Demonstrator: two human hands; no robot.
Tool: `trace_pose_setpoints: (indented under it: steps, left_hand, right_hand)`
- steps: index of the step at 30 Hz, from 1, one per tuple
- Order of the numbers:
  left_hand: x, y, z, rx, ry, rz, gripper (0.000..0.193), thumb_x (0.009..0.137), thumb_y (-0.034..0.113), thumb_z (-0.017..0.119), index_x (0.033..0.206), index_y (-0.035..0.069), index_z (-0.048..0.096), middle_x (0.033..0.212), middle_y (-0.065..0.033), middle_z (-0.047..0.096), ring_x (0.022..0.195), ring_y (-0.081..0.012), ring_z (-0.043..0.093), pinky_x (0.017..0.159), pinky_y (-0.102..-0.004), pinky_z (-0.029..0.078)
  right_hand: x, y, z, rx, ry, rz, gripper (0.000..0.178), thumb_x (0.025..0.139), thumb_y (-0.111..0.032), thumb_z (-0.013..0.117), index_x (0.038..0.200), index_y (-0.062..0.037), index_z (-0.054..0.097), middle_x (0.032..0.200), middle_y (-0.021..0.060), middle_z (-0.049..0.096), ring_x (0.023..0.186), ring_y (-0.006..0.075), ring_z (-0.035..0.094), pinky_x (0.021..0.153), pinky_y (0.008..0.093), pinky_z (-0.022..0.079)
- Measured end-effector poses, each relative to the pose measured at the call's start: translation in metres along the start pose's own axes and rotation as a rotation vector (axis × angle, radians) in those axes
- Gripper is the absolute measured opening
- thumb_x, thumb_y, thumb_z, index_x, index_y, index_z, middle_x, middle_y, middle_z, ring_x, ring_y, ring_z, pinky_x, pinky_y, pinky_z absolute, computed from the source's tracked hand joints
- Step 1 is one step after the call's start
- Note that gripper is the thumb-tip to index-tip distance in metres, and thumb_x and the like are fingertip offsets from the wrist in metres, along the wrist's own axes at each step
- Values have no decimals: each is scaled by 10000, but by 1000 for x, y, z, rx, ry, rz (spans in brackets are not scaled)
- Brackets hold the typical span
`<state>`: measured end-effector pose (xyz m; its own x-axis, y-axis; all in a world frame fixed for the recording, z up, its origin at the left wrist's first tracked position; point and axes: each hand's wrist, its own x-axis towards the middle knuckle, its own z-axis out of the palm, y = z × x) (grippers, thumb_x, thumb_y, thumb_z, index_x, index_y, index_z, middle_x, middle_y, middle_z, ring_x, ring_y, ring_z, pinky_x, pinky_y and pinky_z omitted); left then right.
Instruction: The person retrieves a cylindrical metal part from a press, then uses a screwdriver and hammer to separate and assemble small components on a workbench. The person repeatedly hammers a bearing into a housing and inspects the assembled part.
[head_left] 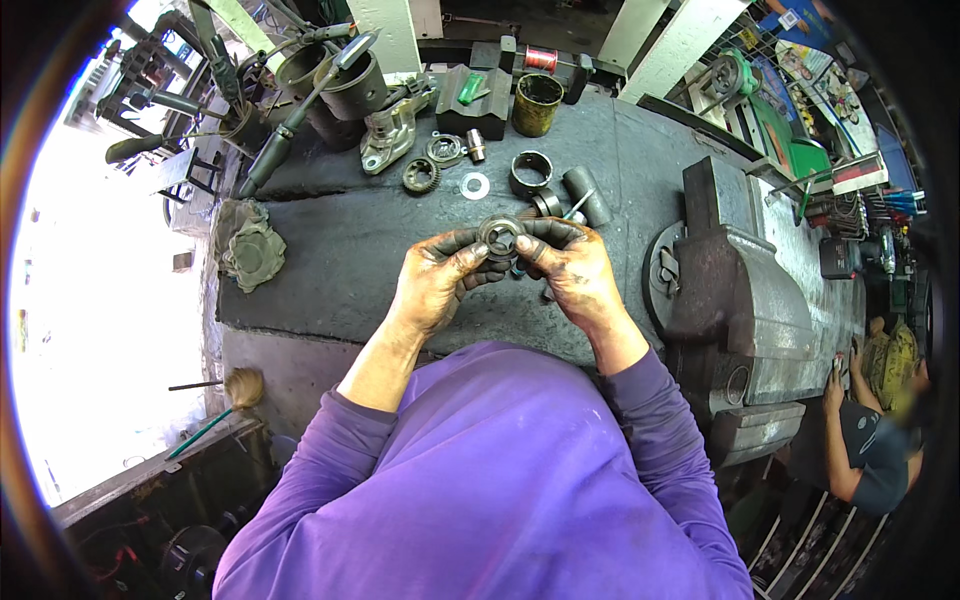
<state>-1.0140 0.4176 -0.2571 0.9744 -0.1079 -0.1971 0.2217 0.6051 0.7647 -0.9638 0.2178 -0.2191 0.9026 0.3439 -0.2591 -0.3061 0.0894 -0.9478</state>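
Greasy left hand (432,280) and right hand (575,272) together grasp a round metal part (500,236) above the workbench (340,250). A white washer (475,185) lies just beyond it.

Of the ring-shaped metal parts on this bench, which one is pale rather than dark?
The flat washer, lying alone on the dark bench top. It is thin and whitish, while the toothed gear to its left and the short sleeve to its right are dark.

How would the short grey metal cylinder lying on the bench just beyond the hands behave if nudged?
The grey cylinder lies on its side, so it would probably roll. It looks like solid metal, likely stiff and heavy for its size. The greasy-looking bench suggests it may be slippery to grip.
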Motion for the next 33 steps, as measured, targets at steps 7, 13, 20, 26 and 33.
trace_pose_setpoints:
  steps: [7, 13, 20, 26, 33]
  left_hand:
    - [3, -2, 1, 50, 2, -38, 404, 986, 167, 754, 1302, -62, 651, 1147, -143, 756, 997, -246, 752, 909, -398, 626]
    - [5, -3, 6, 73, 12, -13, 375, 990, 147, 746, 1291, -59, 657, 1128, -138, 761, 974, -232, 757, 895, -391, 630]
    - [4, 4, 14, 94, 60, -78, 325, 995, 125, 729, 1264, -46, 667, 1106, -132, 765, 945, -223, 761, 859, -369, 636]
    - [6, 8, 15, -41, 52, -179, 295, 1023, 122, 672, 1265, -47, 665, 1107, -144, 767, 961, -242, 768, 859, -368, 642]
    - [9, 4, 15, -50, 58, -196, 307, 1017, 109, 670, 1274, -58, 658, 1121, -157, 767, 988, -251, 770, 876, -375, 643]
  right_hand:
    - [3, 3, -5, 12, -26, -11, 177, 946, -121, 802, 1044, 13, 742, 799, 21, 693, 671, 82, 562, 609, 253, 464]
    - [6, 4, -6, -7, -16, -10, 163, 968, -121, 775, 1038, 20, 736, 806, 34, 700, 678, 93, 587, 613, 261, 485]
    - [12, 4, -10, 154, -52, 178, 163, 1009, -172, 732, 1052, -16, 714, 861, 23, 701, 696, 97, 626, 616, 253, 503]
    - [11, 4, -12, 275, -39, 270, 143, 1021, -187, 720, 1030, -48, 693, 866, 5, 707, 681, 82, 639, 588, 227, 505]
    - [11, 8, -12, 292, -19, 277, 139, 1030, -192, 710, 1036, -54, 691, 867, 1, 709, 680, 79, 651, 585, 212, 514]
